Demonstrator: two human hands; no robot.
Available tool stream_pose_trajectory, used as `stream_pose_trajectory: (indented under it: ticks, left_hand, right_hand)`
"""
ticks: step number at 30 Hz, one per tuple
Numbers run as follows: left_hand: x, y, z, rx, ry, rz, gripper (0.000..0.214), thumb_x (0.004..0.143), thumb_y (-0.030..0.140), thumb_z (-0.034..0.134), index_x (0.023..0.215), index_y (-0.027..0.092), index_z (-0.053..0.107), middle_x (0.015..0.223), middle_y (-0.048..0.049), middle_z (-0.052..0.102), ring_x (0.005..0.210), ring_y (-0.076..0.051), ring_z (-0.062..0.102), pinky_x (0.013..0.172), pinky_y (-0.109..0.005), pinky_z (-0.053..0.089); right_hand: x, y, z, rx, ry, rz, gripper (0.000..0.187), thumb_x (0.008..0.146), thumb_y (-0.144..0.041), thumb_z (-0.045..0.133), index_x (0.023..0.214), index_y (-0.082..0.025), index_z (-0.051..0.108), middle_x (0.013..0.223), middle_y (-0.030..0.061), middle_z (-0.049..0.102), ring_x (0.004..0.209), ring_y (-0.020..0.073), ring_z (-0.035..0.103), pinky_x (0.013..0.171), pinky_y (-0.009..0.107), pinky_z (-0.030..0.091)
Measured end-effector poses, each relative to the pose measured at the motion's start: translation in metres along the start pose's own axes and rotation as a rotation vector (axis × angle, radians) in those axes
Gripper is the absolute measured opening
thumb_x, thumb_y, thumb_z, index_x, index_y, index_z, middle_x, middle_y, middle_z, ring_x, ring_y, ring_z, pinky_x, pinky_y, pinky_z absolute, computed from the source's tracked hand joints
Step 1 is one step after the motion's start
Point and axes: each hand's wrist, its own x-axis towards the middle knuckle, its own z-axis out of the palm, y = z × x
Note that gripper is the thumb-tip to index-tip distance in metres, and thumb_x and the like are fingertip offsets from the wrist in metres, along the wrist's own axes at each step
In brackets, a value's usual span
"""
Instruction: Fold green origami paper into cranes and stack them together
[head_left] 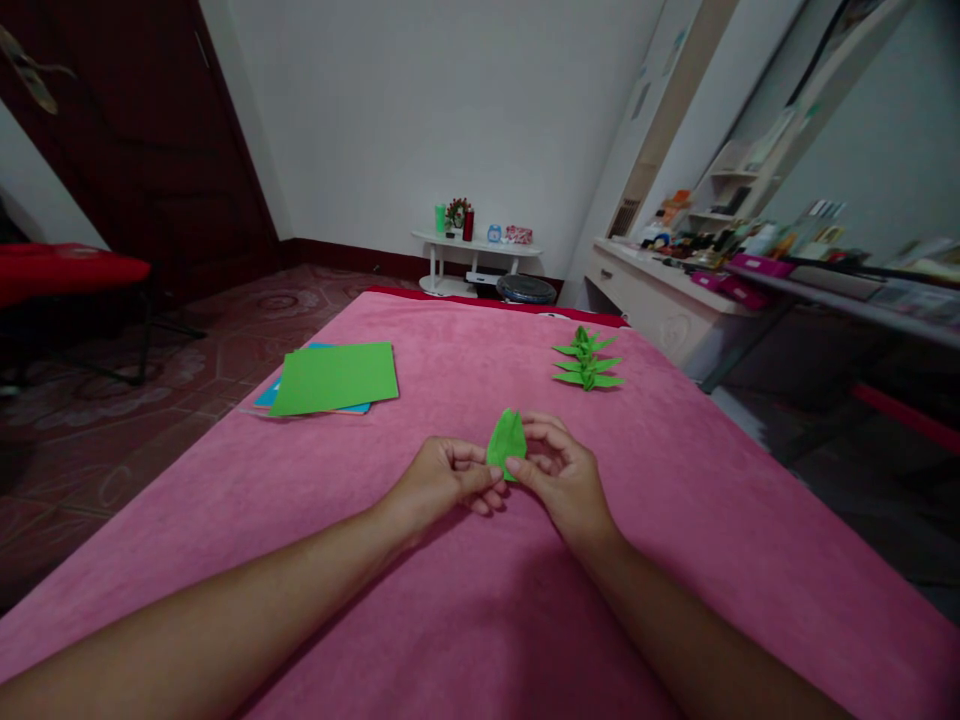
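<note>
Between my two hands is a small piece of folded green paper [507, 440], its pointed tips facing away from me. My left hand [457, 475] pinches its lower left edge between thumb and fingers. On the other side, my right hand [559, 475] grips the lower right part, thumb on the front and fingers behind. Beyond my right hand, several folded green paper figures [588, 360] with pointed wings stand in a row. A stack of paper sheets [337, 378] lies to the far left, green on top with blue edges showing beneath.
A pink cloth [450, 340] covers the surface under my hands. Past its far edge stands a low white table [480, 243] with a red flask, a green cup and flowers. A cluttered white dresser [667, 275] is on the right, a red chair [71, 272] on the left.
</note>
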Motion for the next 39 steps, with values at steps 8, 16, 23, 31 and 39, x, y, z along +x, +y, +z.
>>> stream_pose_trajectory:
  ticks: [8,16,23,31,39]
  left_hand:
    - [0.001,-0.001,-0.003,-0.009,-0.001,0.0,0.023,0.071,0.027,0.071,0.075,0.005,0.069,0.068,-0.0107,0.07,0.054,-0.012,0.064,0.053,-0.021,0.049]
    - [0.0,0.004,-0.003,-0.098,0.002,-0.017,0.029,0.072,0.032,0.067,0.074,0.003,0.067,0.07,-0.0135,0.07,0.057,-0.015,0.065,0.055,-0.023,0.052]
    - [-0.001,0.007,0.0,-0.097,0.049,-0.064,0.039,0.075,0.042,0.064,0.072,0.003,0.064,0.068,-0.0167,0.07,0.052,-0.016,0.065,0.045,-0.02,0.048]
    - [0.001,0.007,0.0,-0.113,0.089,-0.067,0.031,0.076,0.034,0.063,0.072,0.004,0.063,0.058,-0.0134,0.068,0.044,-0.014,0.062,0.043,-0.018,0.048]
    - [-0.002,0.008,-0.001,-0.065,0.035,-0.053,0.029,0.071,0.033,0.069,0.074,0.004,0.067,0.062,-0.0107,0.068,0.047,-0.011,0.061,0.044,-0.017,0.05]
  right_hand:
    - [0.002,0.001,-0.004,0.127,-0.168,0.141,0.02,0.065,-0.026,0.075,0.081,-0.018,0.066,0.079,0.0018,0.064,0.073,0.0149,0.059,0.068,0.026,0.048]
    - [0.003,0.002,-0.004,0.05,-0.174,0.041,0.006,0.069,-0.023,0.072,0.072,-0.018,0.07,0.074,0.0022,0.061,0.072,0.015,0.056,0.066,0.027,0.046]
    - [0.003,0.002,-0.005,-0.017,-0.198,-0.053,0.012,0.073,-0.018,0.068,0.079,-0.023,0.076,0.084,0.0042,0.06,0.078,0.0152,0.058,0.067,0.027,0.047]
    - [0.003,-0.005,-0.008,-0.101,-0.277,-0.187,0.026,0.078,-0.011,0.06,0.089,-0.028,0.076,0.094,0.0042,0.062,0.087,0.0154,0.06,0.075,0.028,0.048]
    - [0.003,0.001,-0.007,-0.106,-0.248,-0.167,0.023,0.077,-0.012,0.06,0.087,-0.026,0.075,0.091,0.0043,0.06,0.082,0.0146,0.06,0.069,0.026,0.048]
